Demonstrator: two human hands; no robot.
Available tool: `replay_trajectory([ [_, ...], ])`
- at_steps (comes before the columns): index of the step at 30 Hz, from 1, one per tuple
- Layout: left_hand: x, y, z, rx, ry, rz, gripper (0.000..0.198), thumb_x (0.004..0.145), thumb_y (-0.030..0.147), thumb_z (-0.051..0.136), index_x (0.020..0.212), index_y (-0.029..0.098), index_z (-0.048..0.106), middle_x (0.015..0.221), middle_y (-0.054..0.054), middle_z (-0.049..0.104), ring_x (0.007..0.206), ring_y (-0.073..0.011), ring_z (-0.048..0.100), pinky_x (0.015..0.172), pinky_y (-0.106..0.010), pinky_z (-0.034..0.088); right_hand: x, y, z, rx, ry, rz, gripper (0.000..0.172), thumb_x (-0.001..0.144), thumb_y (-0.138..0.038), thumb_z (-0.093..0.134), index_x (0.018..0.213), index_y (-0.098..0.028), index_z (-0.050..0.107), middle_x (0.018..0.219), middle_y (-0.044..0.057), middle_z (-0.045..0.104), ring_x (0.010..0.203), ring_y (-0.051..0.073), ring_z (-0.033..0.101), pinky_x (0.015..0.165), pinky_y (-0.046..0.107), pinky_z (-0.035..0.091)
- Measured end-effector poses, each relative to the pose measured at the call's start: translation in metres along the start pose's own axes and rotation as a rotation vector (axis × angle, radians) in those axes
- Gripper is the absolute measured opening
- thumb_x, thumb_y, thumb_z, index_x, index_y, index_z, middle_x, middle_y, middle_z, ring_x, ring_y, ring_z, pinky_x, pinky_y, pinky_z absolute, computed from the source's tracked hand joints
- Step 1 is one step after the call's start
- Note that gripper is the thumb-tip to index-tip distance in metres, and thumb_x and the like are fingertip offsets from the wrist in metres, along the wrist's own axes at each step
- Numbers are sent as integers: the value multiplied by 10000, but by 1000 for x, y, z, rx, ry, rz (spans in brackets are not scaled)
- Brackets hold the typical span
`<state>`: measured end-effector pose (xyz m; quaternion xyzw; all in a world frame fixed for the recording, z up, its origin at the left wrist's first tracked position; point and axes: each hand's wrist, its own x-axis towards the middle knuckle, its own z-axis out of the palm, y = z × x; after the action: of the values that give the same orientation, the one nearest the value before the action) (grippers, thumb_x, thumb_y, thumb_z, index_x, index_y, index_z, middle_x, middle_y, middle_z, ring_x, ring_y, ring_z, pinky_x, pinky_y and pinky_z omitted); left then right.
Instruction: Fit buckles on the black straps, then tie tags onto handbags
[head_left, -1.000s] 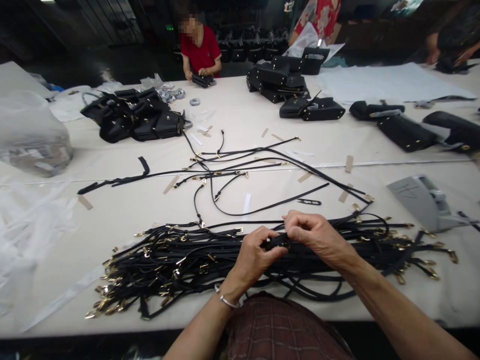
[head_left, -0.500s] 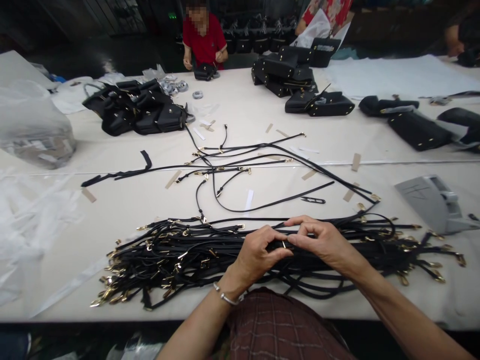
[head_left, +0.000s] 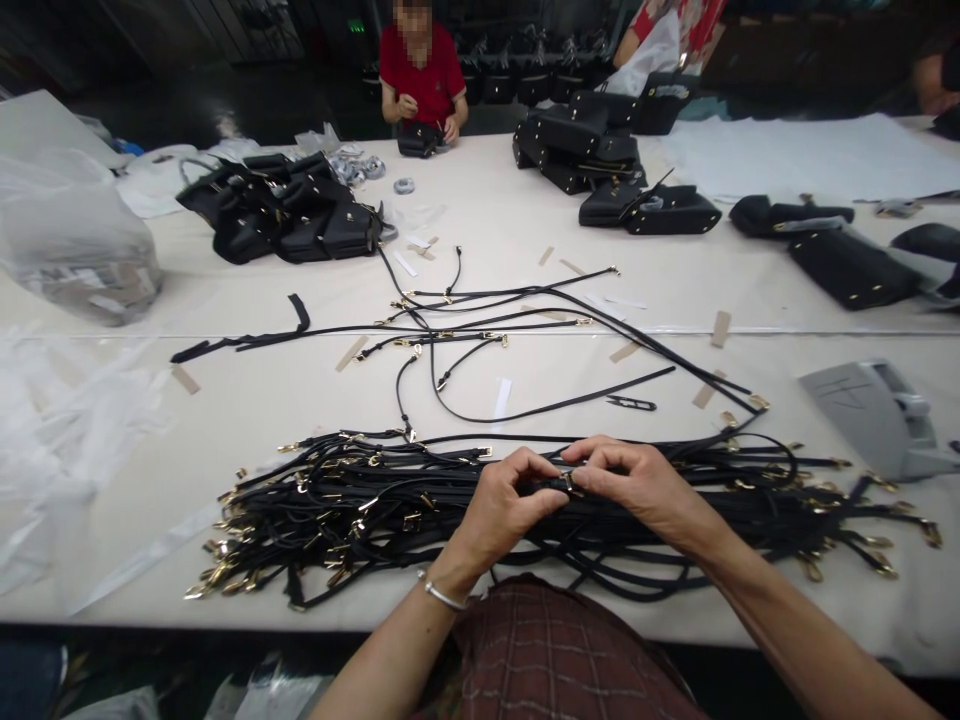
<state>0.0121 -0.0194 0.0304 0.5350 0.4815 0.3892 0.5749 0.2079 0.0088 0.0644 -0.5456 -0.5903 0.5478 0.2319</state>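
Note:
Both my hands meet above a thick heap of black straps (head_left: 450, 515) with gold buckles and clasps. Between them is a gold buckle (head_left: 568, 482) on a black strap. My left hand (head_left: 504, 508) pinches the strap just left of the buckle, thumb and forefinger closed. From the other side my right hand (head_left: 631, 482) grips the strap at the buckle with its thumb and fingertips. My fingers hide much of the held part, and where the rest of this strap runs in the heap I cannot tell.
Beyond the heap lie loose straps (head_left: 517, 292), thread snips (head_left: 631, 403) and paper strips. A grey tape dispenser (head_left: 870, 405) stands at right, a plastic bag (head_left: 75, 240) at left. Black handbags (head_left: 292, 215) are piled farther back. Across the table a person in red (head_left: 421, 75) handles a small black bag.
My hands have shifted slightly left, and a gap with the buckle now shows between them. The whole view has turned a little. Across the table, the person's hands have moved closer to the small bag.

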Motion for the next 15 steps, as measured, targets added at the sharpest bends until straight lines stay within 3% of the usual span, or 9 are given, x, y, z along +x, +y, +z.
replay_trajectory([
  [5,2,0,6,170,45,79,134,725,149,746,850,179,708,794,11,710,740,-134,618,734,-233,464,1,10,12,74,-12,-49,377,851,-490,659,648,-180,591,1057,75,689,948,223,614,835,321,442],
  [9,2,-2,3,121,34,103,153,744,172,752,894,188,726,838,-2,724,785,-147,642,779,-244,473,1,14,9,53,-134,-99,341,926,-497,546,770,-196,581,987,38,674,944,204,599,859,311,441],
  [11,3,-1,0,55,20,136,153,757,198,755,909,193,738,880,-17,716,837,-156,646,820,-255,475,-1,12,5,12,-186,-101,254,883,-453,621,844,-204,586,997,25,670,947,204,599,852,307,454],
  [15,5,-1,-6,0,-40,157,139,815,277,713,926,197,738,926,-41,663,906,-176,621,855,-282,468,-4,7,8,-108,-16,-150,258,741,-317,778,936,-226,636,923,2,690,890,208,636,817,308,491],
])
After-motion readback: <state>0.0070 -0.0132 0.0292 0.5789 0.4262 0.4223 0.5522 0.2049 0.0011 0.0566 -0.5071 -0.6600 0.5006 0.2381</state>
